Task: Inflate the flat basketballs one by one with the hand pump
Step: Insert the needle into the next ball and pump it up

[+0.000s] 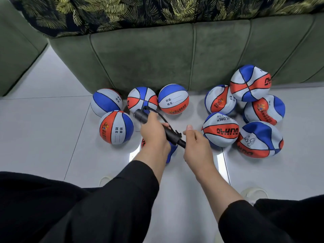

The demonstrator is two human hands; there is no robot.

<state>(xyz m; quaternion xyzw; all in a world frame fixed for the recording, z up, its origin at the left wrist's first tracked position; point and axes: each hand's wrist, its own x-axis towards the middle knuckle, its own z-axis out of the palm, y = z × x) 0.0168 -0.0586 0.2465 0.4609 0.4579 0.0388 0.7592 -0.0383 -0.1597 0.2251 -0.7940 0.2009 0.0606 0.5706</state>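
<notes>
Head view, centre of frame: left hand (pixel 154 132) has its grip wrapped round the barrel of the black hand pump (pixel 158 126), which lies tilted, its wide end toward upper left, its thin rod end toward lower right. A thin black hose (pixel 164 118) arcs over the barrel.

Right hand (pixel 196 142) sits at the rod end of the pump; fingers curled, thumb raised. The handle itself is hidden under the palm, so whether this grip has hold of it cannot be told.

Under the left hand, a ball (pixel 171 151) shows only as a blue and red sliver; its condition is hidden.

Left of centre: four round basketballs (pixel 116 127) on the white tiled floor (pixel 52 128), three in a row against the green sofa (pixel 149 64), one in front.

Right of centre: five dented, flat basketballs (pixel 220 130) clustered and touching, one stacked on top at the sofa base.
</notes>
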